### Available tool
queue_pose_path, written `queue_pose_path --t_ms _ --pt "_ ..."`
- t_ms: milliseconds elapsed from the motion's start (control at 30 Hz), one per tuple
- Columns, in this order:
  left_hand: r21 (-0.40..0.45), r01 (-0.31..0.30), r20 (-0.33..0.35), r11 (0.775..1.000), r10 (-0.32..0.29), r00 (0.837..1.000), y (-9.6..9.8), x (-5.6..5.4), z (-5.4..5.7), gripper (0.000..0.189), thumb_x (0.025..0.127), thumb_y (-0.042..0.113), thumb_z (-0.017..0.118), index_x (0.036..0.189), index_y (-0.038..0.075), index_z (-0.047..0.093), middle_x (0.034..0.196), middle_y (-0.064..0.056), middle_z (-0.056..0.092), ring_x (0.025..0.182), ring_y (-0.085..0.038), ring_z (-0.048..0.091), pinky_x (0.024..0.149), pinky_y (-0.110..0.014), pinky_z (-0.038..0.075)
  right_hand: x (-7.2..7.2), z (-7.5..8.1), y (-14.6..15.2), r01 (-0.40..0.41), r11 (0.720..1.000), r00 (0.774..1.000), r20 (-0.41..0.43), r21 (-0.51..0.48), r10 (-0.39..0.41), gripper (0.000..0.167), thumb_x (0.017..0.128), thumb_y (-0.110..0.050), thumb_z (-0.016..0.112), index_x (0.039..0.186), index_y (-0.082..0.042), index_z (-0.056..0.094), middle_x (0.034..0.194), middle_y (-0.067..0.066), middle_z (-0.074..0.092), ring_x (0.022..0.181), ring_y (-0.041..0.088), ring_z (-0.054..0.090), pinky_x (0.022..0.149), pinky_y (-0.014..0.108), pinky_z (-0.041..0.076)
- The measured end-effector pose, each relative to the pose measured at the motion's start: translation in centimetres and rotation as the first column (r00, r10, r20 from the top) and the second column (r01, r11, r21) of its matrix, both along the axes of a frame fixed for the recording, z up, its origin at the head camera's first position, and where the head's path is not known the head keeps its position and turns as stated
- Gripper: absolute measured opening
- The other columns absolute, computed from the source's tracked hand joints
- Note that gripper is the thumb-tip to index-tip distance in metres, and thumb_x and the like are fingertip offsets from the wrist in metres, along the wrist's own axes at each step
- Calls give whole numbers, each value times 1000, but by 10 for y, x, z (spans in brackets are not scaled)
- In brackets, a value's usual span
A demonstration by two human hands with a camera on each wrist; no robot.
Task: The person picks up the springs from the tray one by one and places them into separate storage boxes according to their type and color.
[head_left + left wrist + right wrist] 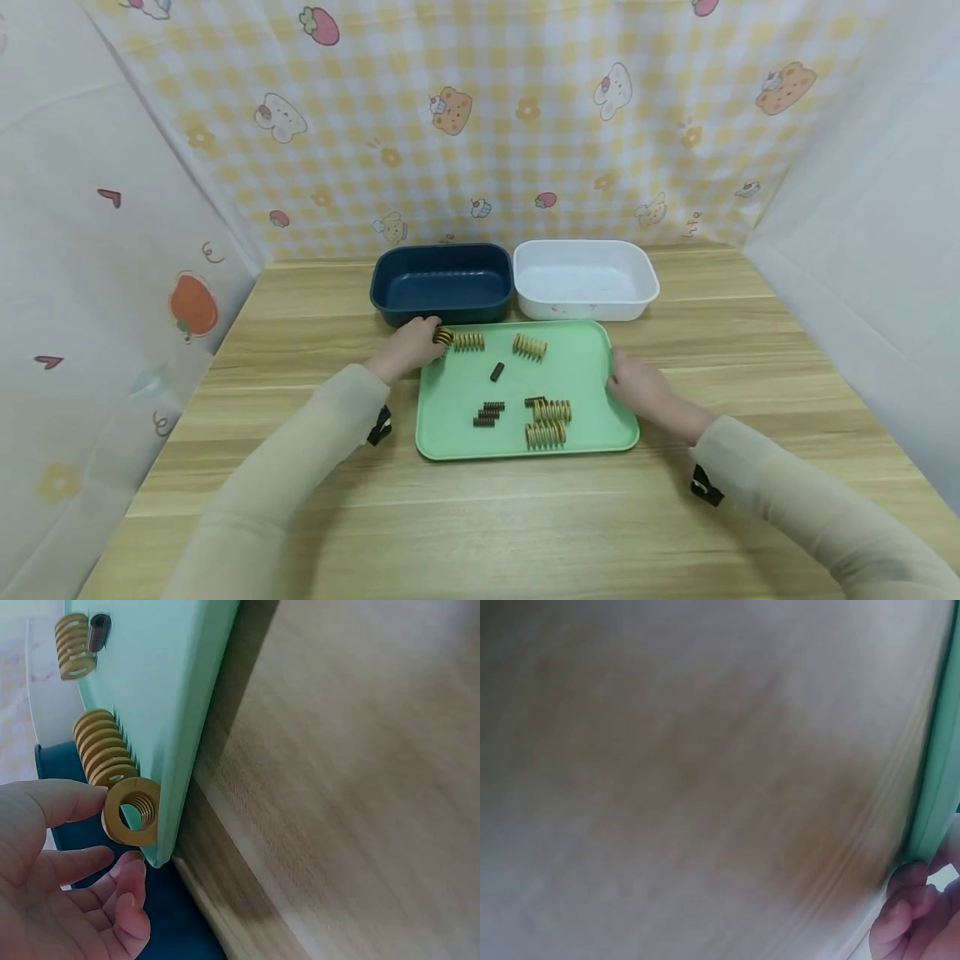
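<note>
My left hand (pixel 411 346) reaches over the far left corner of the green tray (pixel 457 383). In the left wrist view its thumb touches a thick yellow coil spring (pixel 115 817), whose round end faces the camera, while the other fingers bend loosely below, with a gap between them and the spring. Beside that spring lies another yellow spring (pixel 468 342). At the tray's right edge, my right hand (pixel 643 385) grips the rim with curled fingers. More yellow springs (pixel 530 347) and several small dark springs (pixel 489 414) lie on the tray.
Behind the tray stand a dark blue bin (pixel 442 317) on the left and a white bin (pixel 585 310) on the right, side by side. The wooden table (pixel 480 533) runs up to a checked cloth (pixel 495 167) at the back.
</note>
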State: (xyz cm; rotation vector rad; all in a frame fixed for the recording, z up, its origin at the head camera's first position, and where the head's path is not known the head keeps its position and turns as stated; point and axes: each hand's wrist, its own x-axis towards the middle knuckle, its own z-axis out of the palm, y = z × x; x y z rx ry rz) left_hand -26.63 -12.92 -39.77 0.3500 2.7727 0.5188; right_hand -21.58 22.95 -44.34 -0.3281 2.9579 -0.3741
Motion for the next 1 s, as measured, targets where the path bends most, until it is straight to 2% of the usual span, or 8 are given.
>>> queue_pose_path --t_ms 167,400,467,567,733,1000 --pt "8 -13 23 1000 13 1000 4 -6 -4 54 89 18 51 138 1 36 136 -22 40 116 -32 45 87 -41 42 2 0 0 -24 998 1000 -9 50 25 53 89 -12 41 131 18 25 56 6 47 45 17 44 39 28 34" --pt "11 -37 43 999 37 998 7 -7 -8 56 86 19 54 137 3 39 130 -19 48 101 -27 52 80 -38 44 4 0 1 -51 996 998 -21 67 53 49 90 -11 40 128 16 25 53 3 42 41 15 40 38 26 31" --pt "26 -29 33 999 28 999 7 -7 -9 57 84 20 56 135 1 40 124 -19 53 93 -26 54 73 -35 45 5 1 1 -69 995 996 -49 70 72 47 89 -10 42 126 16 27 52 2 41 41 14 39 37 25 29" --pt "40 -23 23 999 22 999 5 -8 -12 59 82 20 58 135 0 40 121 -19 54 87 -24 54 70 -33 45 7 2 2 -94 992 990 -95 79 101 44 88 -8 44 122 16 30 51 1 40 40 14 37 36 24 28" --pt "68 -26 2 997 26 1000 3 -7 -16 59 82 19 58 135 1 40 122 -18 55 88 -23 53 71 -33 45 9 4 2 -124 988 979 -151 93 137 40 88 -6 45 118 16 32 50 0 37 39 13 35 35 23 26" --pt "71 -30 -15 997 32 999 5 -2 -13 57 82 18 58 134 0 42 121 -19 55 86 -24 53 70 -35 45 7 3 3 -112 990 988 -100 90 121 45 90 -8 43 124 17 28 51 2 39 40 15 37 36 25 28"
